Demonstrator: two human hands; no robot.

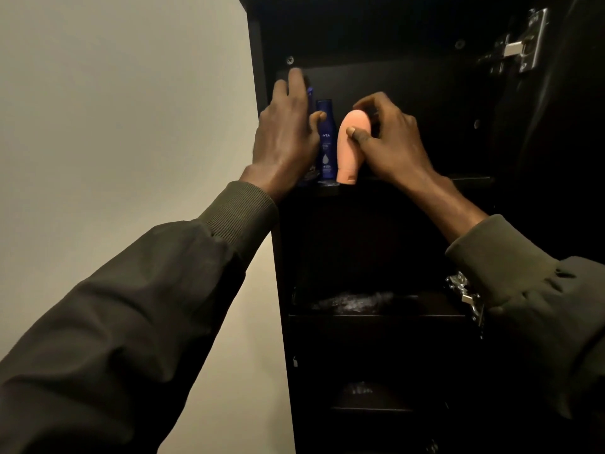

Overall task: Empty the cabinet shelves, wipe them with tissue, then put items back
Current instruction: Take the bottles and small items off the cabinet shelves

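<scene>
- Dark cabinet [409, 44], door open; a metal hinge [520, 44] shows at its upper right. Pale wall [114, 109] to the cabinet's left.
- Upper shelf [471, 179]: three containers stand in a row near its front left corner.
- Peach bottle [351, 149]: upright on its cap at the shelf's front edge, rightmost of the three.
- Right hand [393, 142]: grip closed around the peach bottle, thumb pressed on its front face, fingers curled over its rounded top and far side.
- Dark blue Nivea bottle [326, 149]: upright, just left of the peach bottle, close beside it.
- Left hand [288, 132]: fingers extended upward beside the cabinet's left wall, thumb tip touching the Nivea bottle's shoulder. Palm covers a third blue container [309, 93], only a sliver of which shows. Cannot tell whether the fingers curl round it.
- Middle shelf [376, 314]: something crumpled and translucent [353, 301] lies toward the left; too dim to identify.
- Lower shelf [370, 409]: another faint pale shape [358, 388], unclear.
- Both arms in dark olive sleeves [131, 306] with ribbed cuffs.
- Second hinge [465, 296] glints beside the right sleeve.
</scene>
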